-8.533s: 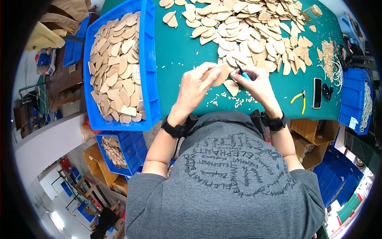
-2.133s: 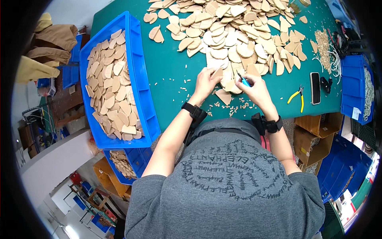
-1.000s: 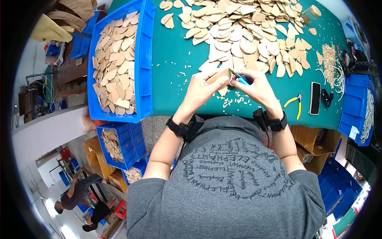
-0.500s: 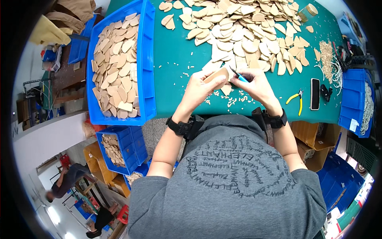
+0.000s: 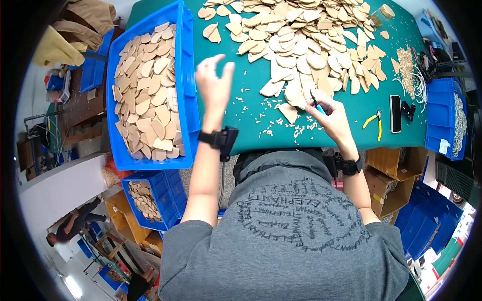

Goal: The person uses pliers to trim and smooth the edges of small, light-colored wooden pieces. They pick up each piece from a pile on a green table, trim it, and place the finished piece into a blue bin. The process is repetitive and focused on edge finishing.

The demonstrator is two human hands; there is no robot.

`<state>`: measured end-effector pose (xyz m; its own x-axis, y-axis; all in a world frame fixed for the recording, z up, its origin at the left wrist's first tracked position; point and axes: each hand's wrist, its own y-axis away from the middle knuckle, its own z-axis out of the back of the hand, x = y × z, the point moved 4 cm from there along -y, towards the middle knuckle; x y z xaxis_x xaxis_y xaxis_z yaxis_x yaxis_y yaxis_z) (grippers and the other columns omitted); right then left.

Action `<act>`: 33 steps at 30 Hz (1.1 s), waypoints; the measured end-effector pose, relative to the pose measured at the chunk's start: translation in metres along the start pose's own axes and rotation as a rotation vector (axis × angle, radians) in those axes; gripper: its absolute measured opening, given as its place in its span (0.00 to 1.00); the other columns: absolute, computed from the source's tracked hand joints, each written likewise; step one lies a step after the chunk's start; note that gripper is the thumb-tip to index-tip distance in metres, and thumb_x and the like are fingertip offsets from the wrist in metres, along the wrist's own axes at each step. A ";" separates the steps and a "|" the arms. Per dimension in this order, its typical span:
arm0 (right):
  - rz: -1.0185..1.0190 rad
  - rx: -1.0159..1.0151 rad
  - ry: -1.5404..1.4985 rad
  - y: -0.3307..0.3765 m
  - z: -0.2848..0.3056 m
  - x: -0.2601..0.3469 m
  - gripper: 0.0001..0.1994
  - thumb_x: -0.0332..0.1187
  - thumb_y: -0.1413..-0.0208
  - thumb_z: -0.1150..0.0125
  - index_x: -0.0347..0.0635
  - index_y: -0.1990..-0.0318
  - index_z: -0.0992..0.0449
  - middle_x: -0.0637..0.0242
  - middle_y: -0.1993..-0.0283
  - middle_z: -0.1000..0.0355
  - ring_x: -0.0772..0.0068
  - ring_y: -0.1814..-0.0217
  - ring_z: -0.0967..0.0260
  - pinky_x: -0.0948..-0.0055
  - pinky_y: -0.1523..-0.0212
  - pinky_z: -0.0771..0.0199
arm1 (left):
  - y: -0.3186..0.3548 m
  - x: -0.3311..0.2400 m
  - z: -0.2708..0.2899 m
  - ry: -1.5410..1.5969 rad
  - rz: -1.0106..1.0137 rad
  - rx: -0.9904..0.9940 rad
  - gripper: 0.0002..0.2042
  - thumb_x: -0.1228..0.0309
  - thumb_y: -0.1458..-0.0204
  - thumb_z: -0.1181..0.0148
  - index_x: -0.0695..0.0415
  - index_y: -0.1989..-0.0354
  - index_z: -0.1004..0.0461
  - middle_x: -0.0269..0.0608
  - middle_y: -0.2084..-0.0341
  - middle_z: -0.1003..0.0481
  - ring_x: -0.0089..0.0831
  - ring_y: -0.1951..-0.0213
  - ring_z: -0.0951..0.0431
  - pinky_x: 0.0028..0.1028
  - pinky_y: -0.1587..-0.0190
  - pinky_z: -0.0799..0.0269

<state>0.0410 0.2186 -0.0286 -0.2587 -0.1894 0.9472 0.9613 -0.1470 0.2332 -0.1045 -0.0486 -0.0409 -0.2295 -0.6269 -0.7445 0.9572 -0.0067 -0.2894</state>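
My left hand (image 5: 213, 85) is raised over the green table (image 5: 241, 120), just right of the large blue bin (image 5: 188, 80). Its thumb and fingers are apart, with nothing in them. Flat tan pieces with rounded edges (image 5: 150, 95) fill that bin. My right hand (image 5: 329, 116) is closed around a slim blue-handled tool (image 5: 319, 107) with a dark tip, whose exact kind is unclear. The tip points away from me, at the near edge of a heap of similar tan pieces (image 5: 306, 55). One loose tan piece (image 5: 288, 113) lies left of this hand.
Small tan scraps (image 5: 271, 131) are scattered near the table's front. Yellow-handled cutters (image 5: 375, 123) and a black phone (image 5: 395, 114) lie at the right. Beyond are a clear jar (image 5: 382, 15), a scrap pile (image 5: 407, 65) and a blue crate (image 5: 442, 115). Another person (image 5: 75, 223) is far left.
My left hand has let go of a tan piece, moved left toward the bin and opened. My right hand has shifted slightly right and nearer, still holding the tool.
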 end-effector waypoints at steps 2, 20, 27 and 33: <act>-0.002 -0.021 0.088 0.006 -0.003 0.006 0.09 0.31 0.51 0.33 0.34 0.68 0.24 0.70 0.67 0.33 0.84 0.71 0.36 0.81 0.71 0.34 | 0.009 0.008 -0.085 -0.005 -0.018 0.317 0.18 0.59 0.54 0.36 0.56 0.57 0.26 0.51 0.57 0.30 0.47 0.54 0.30 0.38 0.49 0.36; -0.050 -0.129 0.100 0.018 -0.012 0.009 0.11 0.36 0.51 0.35 0.37 0.65 0.22 0.66 0.71 0.25 0.79 0.70 0.30 0.77 0.66 0.30 | 0.053 -0.066 -0.063 1.002 0.574 0.714 0.16 0.73 0.51 0.36 0.62 0.53 0.27 0.40 0.62 0.23 0.22 0.63 0.22 0.21 0.64 0.24; 0.137 -0.002 0.200 -0.003 0.004 0.029 0.14 0.40 0.54 0.34 0.40 0.63 0.22 0.63 0.69 0.26 0.68 0.67 0.31 0.71 0.63 0.32 | 0.065 -0.100 -0.033 0.998 0.455 0.544 0.15 0.74 0.50 0.37 0.64 0.54 0.25 0.41 0.60 0.23 0.23 0.61 0.23 0.23 0.58 0.25; 0.056 0.093 0.139 -0.008 0.015 0.025 0.17 0.40 0.52 0.35 0.39 0.58 0.22 0.65 0.66 0.25 0.78 0.68 0.30 0.75 0.65 0.30 | 0.072 -0.113 -0.037 0.949 0.387 0.454 0.15 0.74 0.51 0.36 0.66 0.55 0.25 0.42 0.59 0.23 0.24 0.59 0.23 0.23 0.55 0.27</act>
<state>0.0280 0.2301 -0.0036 -0.2086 -0.3280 0.9214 0.9776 -0.0432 0.2059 -0.0157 0.0501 0.0001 0.2412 0.1980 -0.9501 0.9244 -0.3450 0.1628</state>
